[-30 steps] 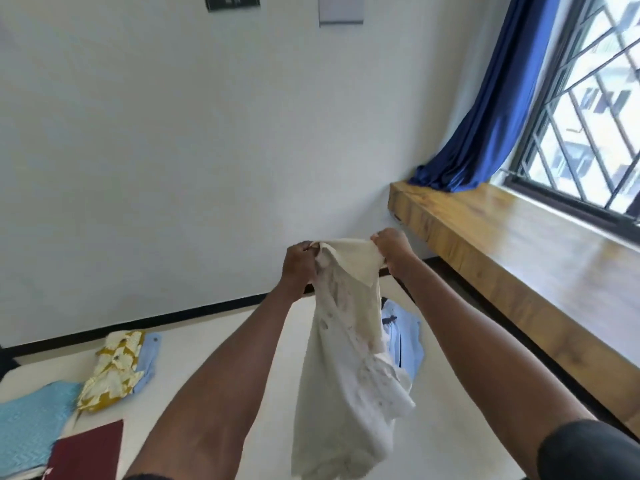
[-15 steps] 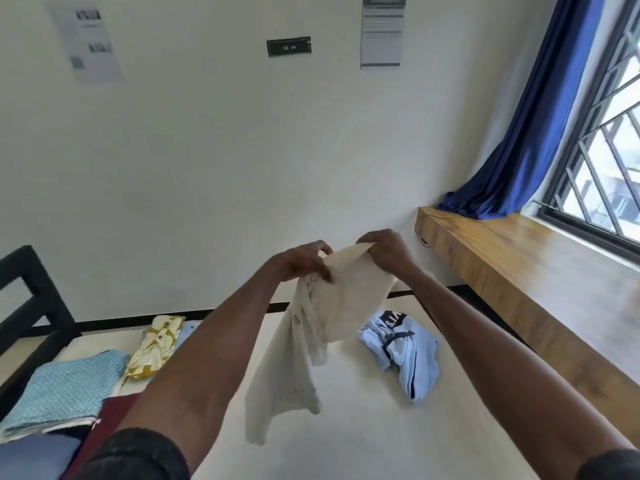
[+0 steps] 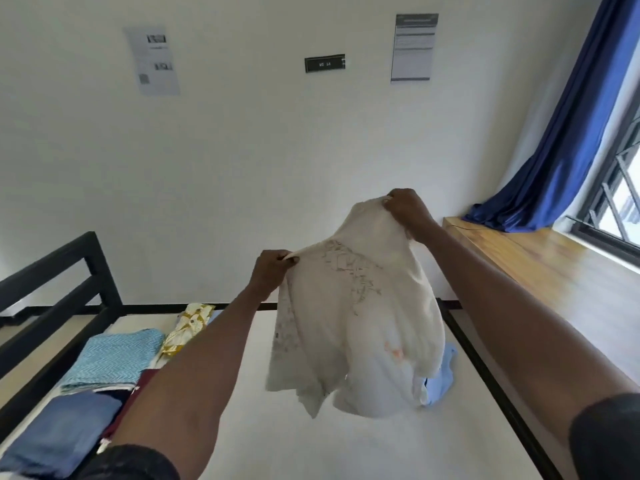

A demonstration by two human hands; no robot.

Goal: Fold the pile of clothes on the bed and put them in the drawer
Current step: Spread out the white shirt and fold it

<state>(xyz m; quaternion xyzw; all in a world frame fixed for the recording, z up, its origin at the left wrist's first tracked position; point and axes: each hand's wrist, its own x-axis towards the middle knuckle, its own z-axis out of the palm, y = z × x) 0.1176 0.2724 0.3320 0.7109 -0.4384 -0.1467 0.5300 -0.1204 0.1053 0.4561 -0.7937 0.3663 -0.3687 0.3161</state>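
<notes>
Cream cotton, thin and limp: the white shirt (image 3: pixel 360 327) hangs in the air at the centre of the frame, above the bed (image 3: pixel 311 441). The left hand (image 3: pixel 272 271) pinches one corner of its top edge, fingers curled tight on the cloth; the right hand (image 3: pixel 405 207), higher and further right, grips the other corner the same way. The body sags between them, with a faint print and a small orange mark showing (hem bunched, not yet hanging flat).

By my reading this is the opening-out step, before any fold. The next move probably calls for squaring the shirt and laying it on the bare mattress below.

At lower left sit folded pieces: a blue garment (image 3: pixel 59 434), a teal patterned cloth (image 3: pixel 114 358), a yellow print (image 3: pixel 187 327). A light blue garment (image 3: pixel 441 379) lies unfolded behind the shirt. Beyond are the black bed frame (image 3: pixel 52 271), white wall with papers (image 3: pixel 156 60), wooden ledge (image 3: pixel 554 271) and blue curtain (image 3: pixel 571 150) at right. No drawer is in view.
</notes>
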